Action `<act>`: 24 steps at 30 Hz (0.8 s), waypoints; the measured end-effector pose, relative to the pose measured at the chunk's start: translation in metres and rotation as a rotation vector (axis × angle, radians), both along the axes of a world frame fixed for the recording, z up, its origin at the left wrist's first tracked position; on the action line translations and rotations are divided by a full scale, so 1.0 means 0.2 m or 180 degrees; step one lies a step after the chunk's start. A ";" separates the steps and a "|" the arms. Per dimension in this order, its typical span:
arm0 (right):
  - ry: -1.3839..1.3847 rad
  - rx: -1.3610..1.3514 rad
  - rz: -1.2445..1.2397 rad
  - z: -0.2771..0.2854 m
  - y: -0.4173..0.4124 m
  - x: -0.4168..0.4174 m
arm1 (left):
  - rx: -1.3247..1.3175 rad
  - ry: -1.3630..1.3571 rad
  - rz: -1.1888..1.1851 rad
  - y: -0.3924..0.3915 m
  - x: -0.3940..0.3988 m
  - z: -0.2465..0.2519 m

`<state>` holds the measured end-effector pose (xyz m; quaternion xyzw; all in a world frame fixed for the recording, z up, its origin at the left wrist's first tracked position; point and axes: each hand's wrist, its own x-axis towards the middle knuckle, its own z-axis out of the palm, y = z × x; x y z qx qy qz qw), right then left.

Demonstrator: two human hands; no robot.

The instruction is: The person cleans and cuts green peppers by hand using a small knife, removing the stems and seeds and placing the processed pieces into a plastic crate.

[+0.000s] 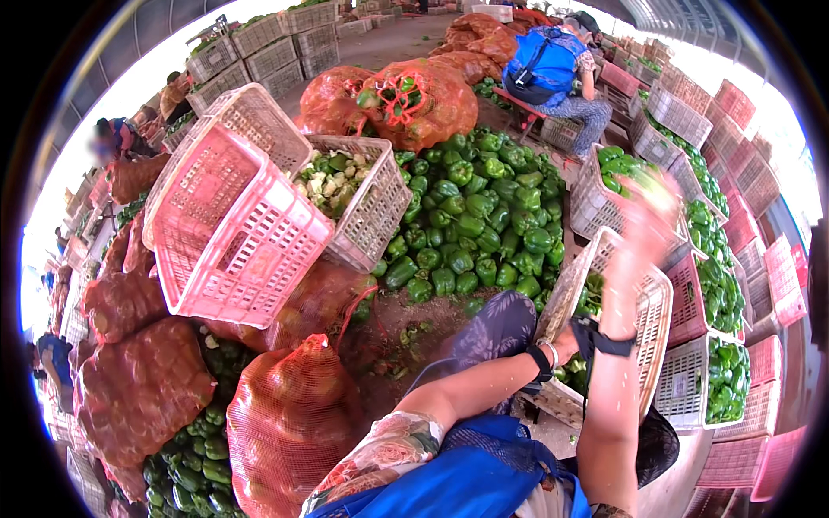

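Note:
My right hand [647, 213] is motion-blurred and stretched out over the near end of a plastic crate of green bell peppers [612, 169]. A pale green patch shows at its fingers, but I cannot tell whether it holds a pepper. My left hand [566, 344] is low at a cream plastic crate [654, 317] between my knees; its fingers are hidden behind the right wrist's black strap. Some green peppers [590, 294] lie inside this crate. Beyond my knee spreads a large heap of green bell peppers [479, 207] on the floor.
A tilted pink crate [278, 259] leans at the left beside a crate of pepper trimmings [382, 194]. Red mesh sacks [291, 414] stand nearby. Filled crates [686, 382] line my right. A person in blue [544, 65] sits beyond the heap.

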<state>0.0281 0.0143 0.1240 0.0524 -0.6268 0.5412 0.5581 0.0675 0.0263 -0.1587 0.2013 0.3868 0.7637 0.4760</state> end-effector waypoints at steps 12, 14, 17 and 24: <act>-0.2328 -0.0209 -0.0448 -0.87 0.58 0.42 | 0.0097 0.0428 0.0313 -0.17 -0.13 0.07; -0.3368 0.1029 -0.1650 -1.01 0.85 0.71 | -0.0689 0.1030 0.0437 -0.28 -0.14 0.27; -0.4521 0.1934 -0.2178 -1.07 1.00 0.91 | -0.0059 0.0012 0.0513 -0.26 -0.20 0.27; -0.5848 0.2498 -0.1986 -1.56 1.25 1.00 | 0.0141 -0.0136 0.0501 -0.19 -0.20 0.26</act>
